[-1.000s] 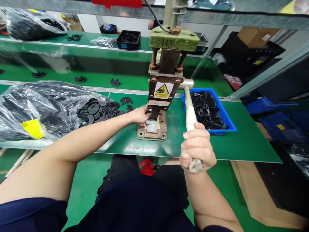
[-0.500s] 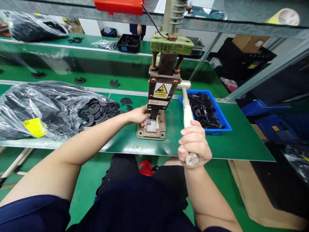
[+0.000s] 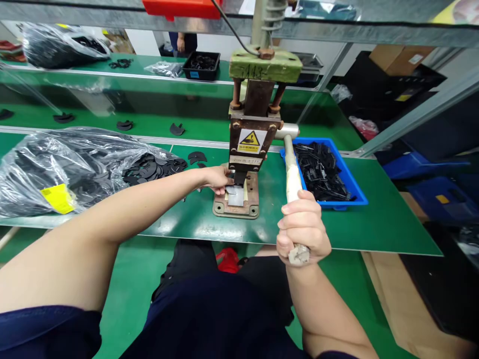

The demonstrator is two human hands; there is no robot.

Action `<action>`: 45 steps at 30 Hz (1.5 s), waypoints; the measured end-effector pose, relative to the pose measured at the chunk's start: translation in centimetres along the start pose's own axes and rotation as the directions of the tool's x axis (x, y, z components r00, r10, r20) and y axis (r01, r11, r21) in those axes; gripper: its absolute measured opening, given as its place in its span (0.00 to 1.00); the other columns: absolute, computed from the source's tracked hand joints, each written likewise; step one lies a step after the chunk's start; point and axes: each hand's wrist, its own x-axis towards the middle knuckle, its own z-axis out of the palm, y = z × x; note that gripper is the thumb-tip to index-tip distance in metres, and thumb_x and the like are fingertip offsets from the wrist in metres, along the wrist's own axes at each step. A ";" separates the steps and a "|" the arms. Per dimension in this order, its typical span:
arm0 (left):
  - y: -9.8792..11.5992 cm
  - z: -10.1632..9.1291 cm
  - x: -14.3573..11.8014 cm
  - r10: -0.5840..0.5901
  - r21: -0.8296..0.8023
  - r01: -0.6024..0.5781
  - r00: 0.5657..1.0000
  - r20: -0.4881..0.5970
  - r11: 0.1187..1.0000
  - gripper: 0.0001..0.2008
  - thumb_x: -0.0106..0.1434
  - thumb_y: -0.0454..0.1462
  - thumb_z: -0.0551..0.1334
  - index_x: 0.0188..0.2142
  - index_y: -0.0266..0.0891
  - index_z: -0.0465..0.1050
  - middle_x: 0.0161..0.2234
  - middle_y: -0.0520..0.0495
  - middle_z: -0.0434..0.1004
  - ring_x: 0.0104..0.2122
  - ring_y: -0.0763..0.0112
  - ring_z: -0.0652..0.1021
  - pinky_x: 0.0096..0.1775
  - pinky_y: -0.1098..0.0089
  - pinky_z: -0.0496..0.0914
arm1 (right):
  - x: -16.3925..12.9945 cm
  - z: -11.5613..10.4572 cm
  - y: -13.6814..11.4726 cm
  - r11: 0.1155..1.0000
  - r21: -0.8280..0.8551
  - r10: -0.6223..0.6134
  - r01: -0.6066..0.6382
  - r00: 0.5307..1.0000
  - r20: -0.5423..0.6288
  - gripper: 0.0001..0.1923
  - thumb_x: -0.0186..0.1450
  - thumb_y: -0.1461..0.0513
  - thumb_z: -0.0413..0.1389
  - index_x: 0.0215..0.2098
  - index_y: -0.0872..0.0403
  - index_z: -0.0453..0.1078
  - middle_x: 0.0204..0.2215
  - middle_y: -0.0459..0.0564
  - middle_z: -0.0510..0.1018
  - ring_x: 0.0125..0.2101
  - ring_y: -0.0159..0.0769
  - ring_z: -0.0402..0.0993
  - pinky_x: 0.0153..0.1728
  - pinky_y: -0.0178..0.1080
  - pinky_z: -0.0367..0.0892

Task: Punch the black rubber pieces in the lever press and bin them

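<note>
Here, in my head view, my left hand (image 3: 217,180) pinches a dark piece (image 3: 231,189), partly hidden beneath the press (image 3: 258,118); my right hand (image 3: 304,227) wraps its lever (image 3: 293,169). The warning label's (image 3: 252,140) characters are too blurred to read.

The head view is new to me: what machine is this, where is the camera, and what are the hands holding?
A camera on a person's head looks forward and down at their own hands. The metal machine looks like a hand-operated press, standing on a green table. The right hand grips its lever; the left hand is at a small flat piece by its base, grip partly hidden. Left of the press, dark curved pieces lie at a clear plastic bag; right, a blue tray holds black parts.
</note>
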 end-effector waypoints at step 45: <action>-10.5 -8.3 -4.8 0.441 0.673 -0.131 0.841 -0.313 0.728 0.18 0.68 0.46 0.65 0.51 0.38 0.81 0.49 0.40 0.82 0.50 0.56 0.80 0.54 0.62 0.73 | 0.4 0.4 0.4 1.000 -0.001 -0.020 0.020 0.999 -0.045 0.09 0.66 0.57 0.62 0.28 0.46 0.70 0.24 0.39 0.76 0.35 0.36 0.80 0.60 0.60 0.76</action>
